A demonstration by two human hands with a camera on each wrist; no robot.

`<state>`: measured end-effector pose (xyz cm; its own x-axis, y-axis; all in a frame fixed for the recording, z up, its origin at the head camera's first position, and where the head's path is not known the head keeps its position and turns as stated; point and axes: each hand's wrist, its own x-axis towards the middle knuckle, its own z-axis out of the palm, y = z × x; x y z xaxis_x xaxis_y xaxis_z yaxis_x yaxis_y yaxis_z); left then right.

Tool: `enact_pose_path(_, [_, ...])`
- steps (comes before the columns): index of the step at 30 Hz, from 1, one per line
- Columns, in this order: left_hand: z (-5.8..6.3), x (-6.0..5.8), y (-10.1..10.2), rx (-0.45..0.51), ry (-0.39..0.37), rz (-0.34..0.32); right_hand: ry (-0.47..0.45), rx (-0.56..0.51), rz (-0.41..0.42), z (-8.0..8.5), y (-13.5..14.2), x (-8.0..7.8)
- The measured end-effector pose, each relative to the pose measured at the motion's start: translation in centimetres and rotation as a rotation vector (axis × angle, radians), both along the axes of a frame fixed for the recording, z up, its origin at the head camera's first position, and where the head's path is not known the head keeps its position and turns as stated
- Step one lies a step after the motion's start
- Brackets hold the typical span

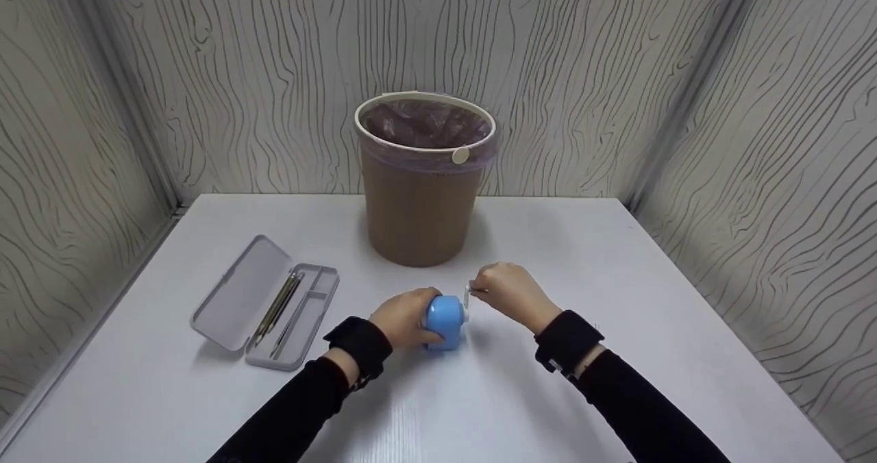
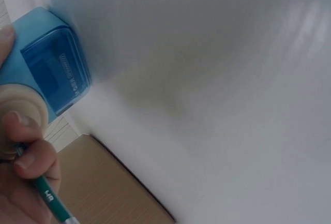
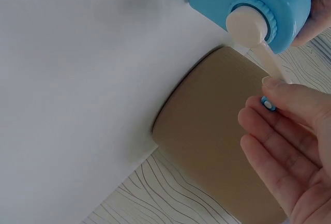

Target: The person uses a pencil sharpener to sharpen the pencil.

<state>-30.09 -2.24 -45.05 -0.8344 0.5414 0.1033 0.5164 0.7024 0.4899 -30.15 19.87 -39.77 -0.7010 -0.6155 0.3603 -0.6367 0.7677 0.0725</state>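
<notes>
My left hand point(image 1: 399, 318) grips a blue crank pencil sharpener point(image 1: 445, 320) over the middle of the table. In the left wrist view, the sharpener's see-through shavings drawer point(image 2: 57, 71) faces up beside a round cream front point(image 2: 20, 102). Left-hand fingers point(image 2: 37, 159) also curl round a green pencil point(image 2: 49, 198) at that front; its far end is hidden. My right hand point(image 1: 514, 293) pinches the end of the white crank handle point(image 3: 272, 63), thumb on top. A small blue-and-white knob end point(image 3: 268, 103) shows between those fingers.
At the left lies a grey pencil case point(image 1: 236, 297) with its lid folded back, holding several pencils point(image 1: 279, 305). Behind the hands stands a brown bin point(image 1: 418, 209) with a purple liner point(image 1: 425, 124). Wood-patterned panels point(image 1: 274, 72) enclose the white table point(image 1: 582, 244).
</notes>
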Motion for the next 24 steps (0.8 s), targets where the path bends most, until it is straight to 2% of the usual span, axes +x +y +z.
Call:
enact_pose_path(12, [0.1,0.3,0.0,-0.011,0.039,-0.015,0.042,-0.001,0.003,-1.3,0.0,-1.3])
enact_pose_path(19, [-0.1,0.2,-0.1,-0.016,0.036,-0.003,0.005,-0.014,0.006,-2.4,-0.2,-2.3])
enact_pose_path(24, [-0.2,0.3,0.0,-0.019,0.042,-0.004,-0.065,-0.005,0.001,-3.9,-0.2,-2.5])
